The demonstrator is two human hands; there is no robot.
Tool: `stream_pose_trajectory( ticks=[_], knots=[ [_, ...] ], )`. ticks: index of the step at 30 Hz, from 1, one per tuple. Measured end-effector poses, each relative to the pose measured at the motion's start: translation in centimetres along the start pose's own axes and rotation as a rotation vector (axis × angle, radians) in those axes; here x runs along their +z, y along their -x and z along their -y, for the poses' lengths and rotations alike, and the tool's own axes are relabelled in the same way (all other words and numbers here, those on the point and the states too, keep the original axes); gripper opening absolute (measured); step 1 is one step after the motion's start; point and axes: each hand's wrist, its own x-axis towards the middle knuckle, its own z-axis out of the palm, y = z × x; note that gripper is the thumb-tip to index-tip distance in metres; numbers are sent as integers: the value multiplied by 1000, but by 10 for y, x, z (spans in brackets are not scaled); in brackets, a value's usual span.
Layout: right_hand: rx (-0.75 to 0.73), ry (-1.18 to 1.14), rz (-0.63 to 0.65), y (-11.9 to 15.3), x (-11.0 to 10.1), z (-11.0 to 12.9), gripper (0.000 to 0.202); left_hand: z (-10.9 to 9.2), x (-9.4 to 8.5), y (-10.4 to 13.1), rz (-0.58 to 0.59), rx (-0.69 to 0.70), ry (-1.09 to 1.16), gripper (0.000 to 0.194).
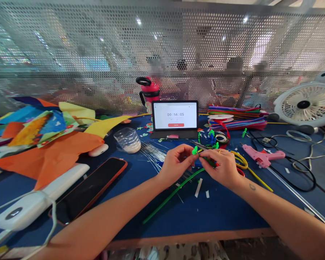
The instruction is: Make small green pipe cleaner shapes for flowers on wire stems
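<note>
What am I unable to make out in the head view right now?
All in the head view:
Lower end of the bright green piece: hidden by the left hand.
Far end of the green strip: hidden at the right hand.
Fan's right side: cut off by the picture's edge.
Tablet's small print: too small.

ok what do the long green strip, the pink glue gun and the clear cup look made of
Long green strip: probably chenille, matte; its edges look soft.
Pink glue gun: likely moulded plastic, given its smooth, evenly coloured body.
Clear cup: glossy and see-through, with bright highlights; plastic or glass, I can't tell.
</note>
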Motion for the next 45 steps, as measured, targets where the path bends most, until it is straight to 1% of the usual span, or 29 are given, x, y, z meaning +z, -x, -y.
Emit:
stream_pose_trajectory(
  ticks=[3, 6, 9, 11, 15, 21, 24, 27, 28, 29, 30, 33, 34, 35, 36, 37, 38, 39, 40, 41, 43, 44, 45],
  knots=[
    [43, -52, 63, -3, -2, -2, 11, 0, -1, -2, 17, 2, 38, 17],
    [60, -20, 112, -7, -5, -4, 13, 0, -1, -3, -17, 9, 42, 16],
    [7, 79, 98, -11, -9, -5, 15, 1, 0, -2, -70, 24, 42, 15],
    [-32, 100, 86, -11, -10, -6, 15, 2, 0, 0, -92, 33, 46, 15],
    [-85, 77, 112, -11, -11, -8, 15, 3, 1, 2, -98, 17, 32, 15],
    [-197, 150, 150, -17, -14, -9, 19, 3, 1, -1, -85, -40, -14, 10],
    [-206, 153, 180, -18, -14, -9, 20, 4, 2, -2, -95, -56, -26, 9],
    [-196, 190, 212, -20, -17, -12, 17, 6, 2, -3, -126, -67, -9, 8],
    [-190, 215, 194, -21, -20, -15, 16, 7, 2, -3, -146, -72, 11, 8],
    [-177, 239, 150, -22, -23, -17, 16, 7, 1, -4, -171, -75, 42, 9],
    [-154, 258, 80, -24, -27, -20, 17, 8, 1, -5, -198, -77, 80, 10],
    [-16, 255, -194, -30, -42, -28, 16, 11, -3, -10, -285, -79, 198, 16],
    [26, 243, -226, -31, -47, -30, 21, 12, -5, -12, -311, -88, 232, 17],
    [54, 235, -183, -32, -52, -32, 27, 13, -7, -14, -337, -102, 262, 18],
    [72, 244, -70, -32, -56, -34, 33, 14, -9, -16, -362, -120, 288, 19],
    [86, 267, 97, -32, -59, -36, 37, 14, -11, -18, -386, -137, 310, 20],
    [101, 304, 295, -30, -62, -40, 38, 15, -12, -20, -407, -150, 326, 20],
    [123, 360, 481, -27, -63, -43, 37, 16, -14, -22, -425, -157, 335, 21],
    [154, 413, 636, -24, -64, -48, 32, 16, -15, -23, -438, -158, 339, 21],
    [189, 470, 756, -21, -64, -52, 27, 17, -17, -24, -446, -156, 340, 22],
    [216, 546, 930, -14, -61, -59, 19, 17, -18, -26, -457, -155, 346, 22],
    [223, 565, 966, -11, -60, -61, 15, 17, -18, -26, -460, -156, 350, 23],
    [221, 586, 962, -8, -57, -61, 11, 17, -19, -26, -462, -158, 354, 23]
  ],
)
